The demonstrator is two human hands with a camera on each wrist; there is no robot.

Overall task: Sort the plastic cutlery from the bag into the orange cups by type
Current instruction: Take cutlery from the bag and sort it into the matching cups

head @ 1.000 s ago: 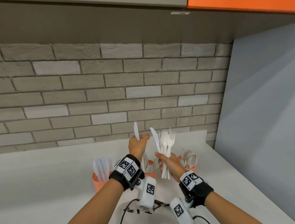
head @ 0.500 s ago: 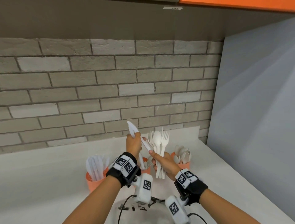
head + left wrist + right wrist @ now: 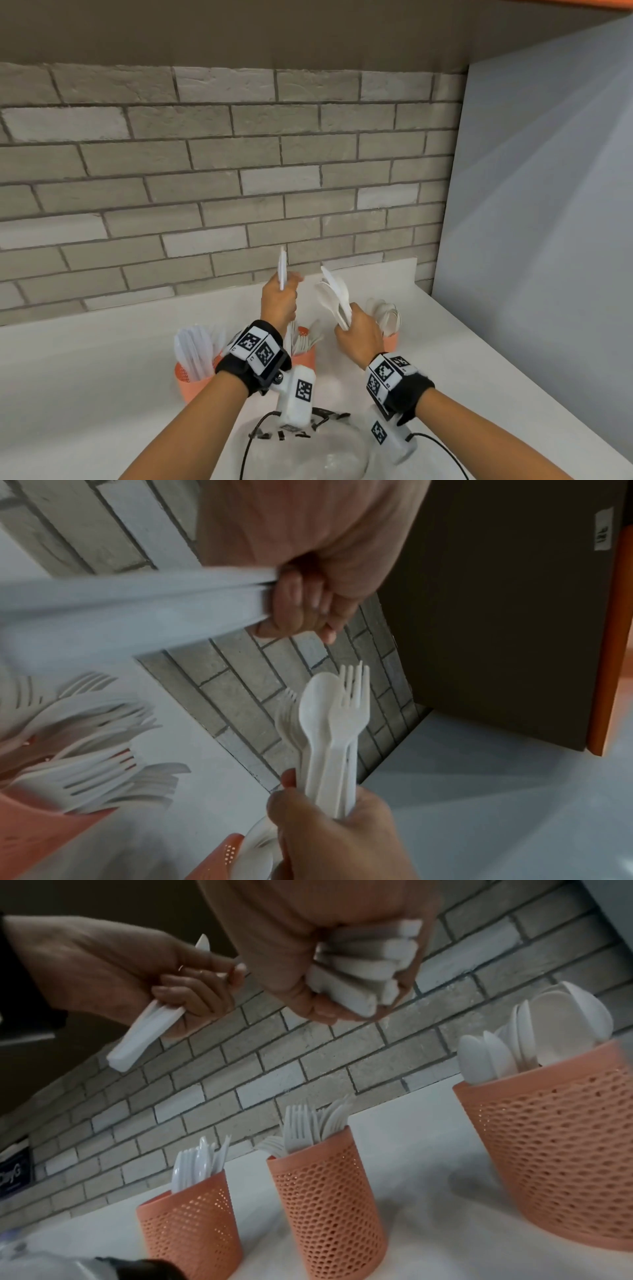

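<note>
My left hand [image 3: 279, 301] is raised above the cups and grips white plastic knives [image 3: 282, 270] upright, their handles [image 3: 147, 1031] sticking out below the fist. To its right, a gap apart, my right hand [image 3: 358, 334] grips a bundle of mixed cutlery [image 3: 334, 296]; a spoon and a fork [image 3: 329, 723] show at its front. Three orange mesh cups stand on the counter below: the knife cup [image 3: 192, 1223] at the left, the fork cup [image 3: 325, 1191] in the middle, the spoon cup [image 3: 555, 1150] at the right.
A clear plastic bag [image 3: 308, 452] lies on the white counter [image 3: 85, 377] in front of me, under the wrist cables. A brick wall [image 3: 205, 188] backs the counter and a grey panel [image 3: 548, 205] closes it on the right.
My left hand, which held one knife, drew a second knife out of the right hand's bundle and moved away left. The bundle now leans left.
</note>
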